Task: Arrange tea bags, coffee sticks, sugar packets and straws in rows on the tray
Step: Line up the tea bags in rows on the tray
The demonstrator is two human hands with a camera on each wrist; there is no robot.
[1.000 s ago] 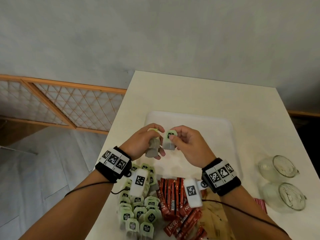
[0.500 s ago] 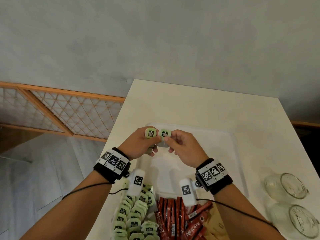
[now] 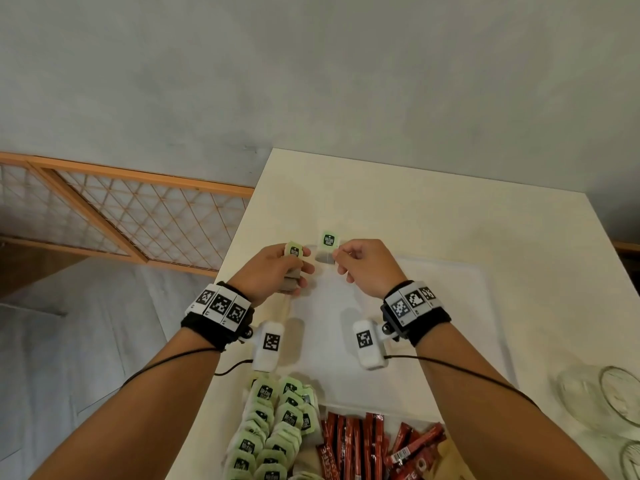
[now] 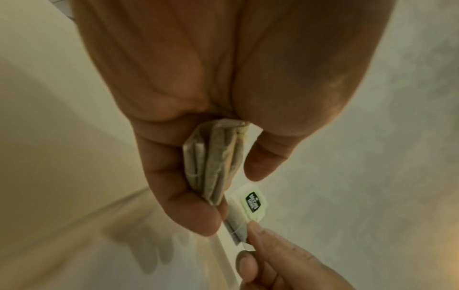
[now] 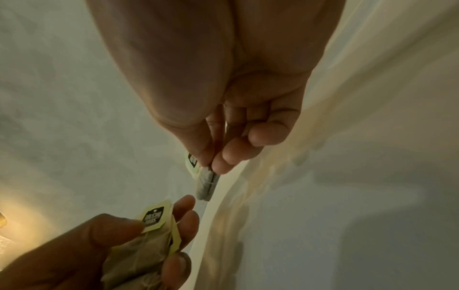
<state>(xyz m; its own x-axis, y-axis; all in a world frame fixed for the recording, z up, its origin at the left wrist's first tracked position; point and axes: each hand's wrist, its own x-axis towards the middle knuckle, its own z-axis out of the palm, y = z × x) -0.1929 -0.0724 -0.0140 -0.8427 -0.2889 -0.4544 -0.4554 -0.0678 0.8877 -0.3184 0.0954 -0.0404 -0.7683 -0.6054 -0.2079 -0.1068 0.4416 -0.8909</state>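
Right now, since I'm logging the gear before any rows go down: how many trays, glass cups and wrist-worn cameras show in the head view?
Tray: 1
Glass cups: 2
Wrist cameras: 2
Total: 5

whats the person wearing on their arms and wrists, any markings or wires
Both forearms are bare, no sleeves. The left hand and right hand each have a black wristband faced with white square tags printed in black block codes. A white camera pod with one such code hangs off each band, trailing a thin black cable.
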